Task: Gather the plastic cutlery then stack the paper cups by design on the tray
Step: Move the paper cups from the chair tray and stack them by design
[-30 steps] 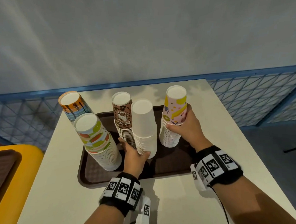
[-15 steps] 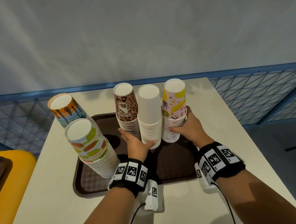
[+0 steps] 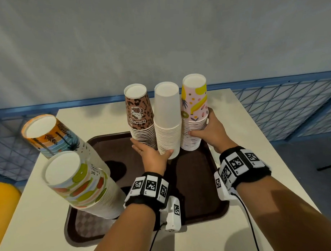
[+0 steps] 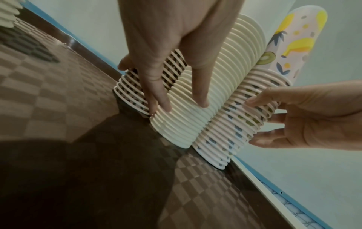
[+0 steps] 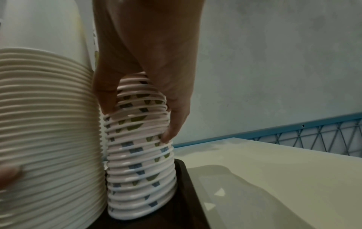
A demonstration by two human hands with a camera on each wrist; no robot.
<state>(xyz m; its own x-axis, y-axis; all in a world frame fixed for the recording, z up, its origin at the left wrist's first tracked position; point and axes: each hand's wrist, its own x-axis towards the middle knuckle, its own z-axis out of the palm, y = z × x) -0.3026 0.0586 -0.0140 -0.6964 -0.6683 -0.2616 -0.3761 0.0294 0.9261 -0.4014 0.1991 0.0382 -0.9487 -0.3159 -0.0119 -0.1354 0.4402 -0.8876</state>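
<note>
Five stacks of upturned paper cups stand on the brown tray (image 3: 196, 180). At its far edge the leopard stack (image 3: 139, 111), the plain white stack (image 3: 167, 116) and the pink fruit stack (image 3: 194, 101) touch side by side. My left hand (image 3: 152, 150) pinches the white stack (image 4: 186, 124) low down between thumb and forefinger, its other fingers lying against the leopard stack (image 4: 133, 96). My right hand (image 3: 202, 125) grips the pink stack (image 5: 141, 170), thumb in front and fingers behind. An orange palm stack (image 3: 48, 137) and a green fruit stack (image 3: 78, 184) lean at the left.
The tray lies on a cream table (image 3: 255, 141) with bare surface to the right and in front. A blue mesh railing (image 3: 291, 106) runs behind the table. A yellow object (image 3: 4, 202) sits beyond the table's left edge.
My left hand has slid the white stack back and to the right, into the gap between the leopard and pink stacks. The right hand has kept its hold on the pink stack.
</note>
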